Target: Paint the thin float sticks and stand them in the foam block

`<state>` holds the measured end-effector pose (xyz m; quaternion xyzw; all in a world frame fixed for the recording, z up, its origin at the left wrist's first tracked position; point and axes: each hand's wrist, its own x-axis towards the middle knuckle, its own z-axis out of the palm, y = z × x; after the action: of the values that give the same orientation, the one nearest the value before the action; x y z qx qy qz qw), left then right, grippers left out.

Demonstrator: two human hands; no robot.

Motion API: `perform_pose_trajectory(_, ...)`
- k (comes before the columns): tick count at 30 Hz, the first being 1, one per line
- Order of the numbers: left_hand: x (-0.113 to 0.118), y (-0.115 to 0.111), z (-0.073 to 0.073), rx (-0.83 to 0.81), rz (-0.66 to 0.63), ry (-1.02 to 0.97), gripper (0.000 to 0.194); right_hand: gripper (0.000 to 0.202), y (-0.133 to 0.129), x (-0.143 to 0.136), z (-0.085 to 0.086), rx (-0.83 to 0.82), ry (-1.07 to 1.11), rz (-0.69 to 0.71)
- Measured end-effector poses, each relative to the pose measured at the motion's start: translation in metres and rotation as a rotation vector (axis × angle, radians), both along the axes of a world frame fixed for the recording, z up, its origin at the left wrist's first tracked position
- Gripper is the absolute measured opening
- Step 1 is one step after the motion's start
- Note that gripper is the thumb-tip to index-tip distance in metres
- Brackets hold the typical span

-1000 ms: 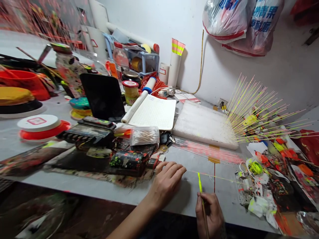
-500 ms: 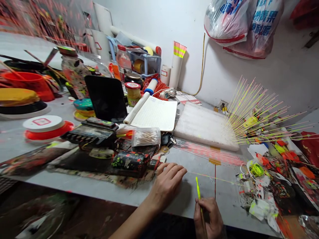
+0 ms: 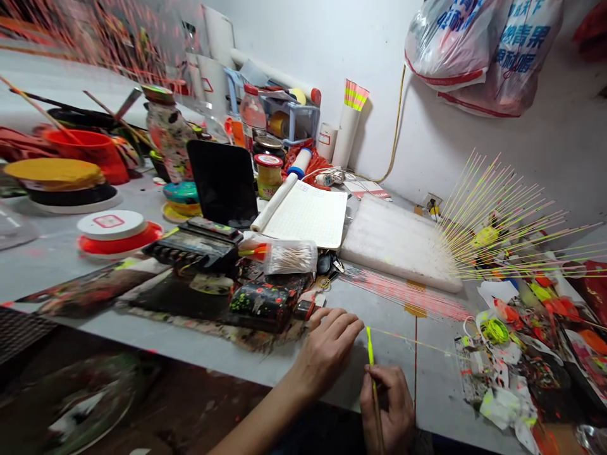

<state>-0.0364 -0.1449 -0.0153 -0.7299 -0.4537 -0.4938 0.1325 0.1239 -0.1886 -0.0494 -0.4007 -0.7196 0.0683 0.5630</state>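
My right hand [image 3: 389, 401] grips a paintbrush [image 3: 374, 385] with a bright yellow tip pointing up. The tip meets, or almost meets, a thin pink-and-yellow stick [image 3: 417, 339] just right of my left fingers. My left hand [image 3: 332, 341] is closed around the near end of that stick, palm down; the fingertips are hidden. Beside it lies a black, paint-spotted motor-like cylinder [image 3: 260, 305], its narrow end close to my fingers. The stick stretches right, over the grey table [image 3: 439, 395].
A white foam block [image 3: 393, 243] holds many fanned-out sticks [image 3: 502, 221]. Pink sticks [image 3: 427, 297] lie in front of it. Paint-stained scraps [image 3: 502, 398] crowd the right side. Cotton swabs [image 3: 290, 258], a notebook [image 3: 308, 212], a black panel [image 3: 222, 183] and paint pots [image 3: 118, 234] stand behind.
The brush in my right hand has moved left and up, bringing its yellow tip to the stick by my left fingers. The view has turned slightly left.
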Motion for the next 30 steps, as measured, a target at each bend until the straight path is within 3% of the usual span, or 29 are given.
perform_pose_trajectory(16, 0.001, 0.000, 0.001, 0.008, -0.002, -0.014, 0.024, 0.009, -0.007, -0.001, 0.002, -0.052, 0.076, -0.092)
perform_pose_trajectory(23, -0.003, 0.001, 0.004, 0.010, 0.006, -0.019, 0.024, 0.016, -0.010, -0.005, 0.005, -0.009, 0.111, -0.008)
perform_pose_trajectory(30, -0.025, -0.004, 0.002, 0.013, 0.094, 0.041, 0.025, 0.019, -0.008, -0.011, 0.004, -0.002, 0.015, 0.068)
